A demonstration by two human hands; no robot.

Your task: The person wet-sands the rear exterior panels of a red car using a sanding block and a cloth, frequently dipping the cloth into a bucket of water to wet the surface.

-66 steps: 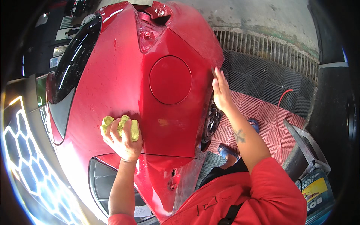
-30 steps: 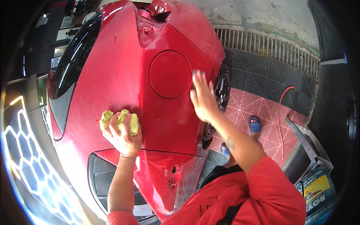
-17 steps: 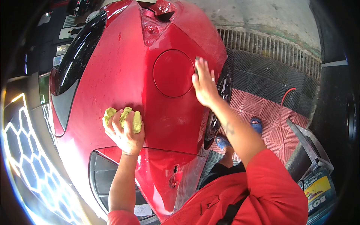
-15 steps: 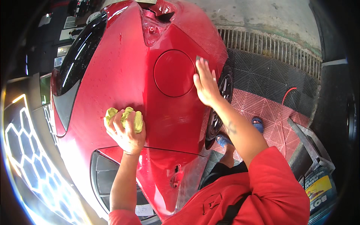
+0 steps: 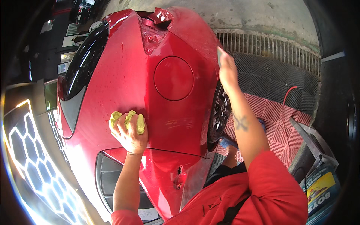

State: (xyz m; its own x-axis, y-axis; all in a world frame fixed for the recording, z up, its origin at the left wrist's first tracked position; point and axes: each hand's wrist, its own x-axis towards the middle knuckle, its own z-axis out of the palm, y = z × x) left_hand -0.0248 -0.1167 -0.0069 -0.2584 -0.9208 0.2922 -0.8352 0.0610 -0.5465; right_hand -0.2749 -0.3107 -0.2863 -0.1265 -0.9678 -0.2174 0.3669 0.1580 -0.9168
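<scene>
Our left hand [image 5: 129,135] grips yellow cloth [image 5: 127,120] vs red panel [image 5: 123,75]; right hand [image 5: 227,71] open, empty. Trapped grit could scratch paint.

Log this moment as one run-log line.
left hand: pressing yellow-green cloth on red car panel | right hand: raised at panel edge above wheel, holding nothing

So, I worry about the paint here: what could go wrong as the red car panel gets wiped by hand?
1. The left hand presses a bunched yellow cloth on the wet red panel; trapped grit could leave swirl marks.
2. The right hand rests bare at the panel's edge above the wheel; it may smudge the paint or slip on the water.
</scene>
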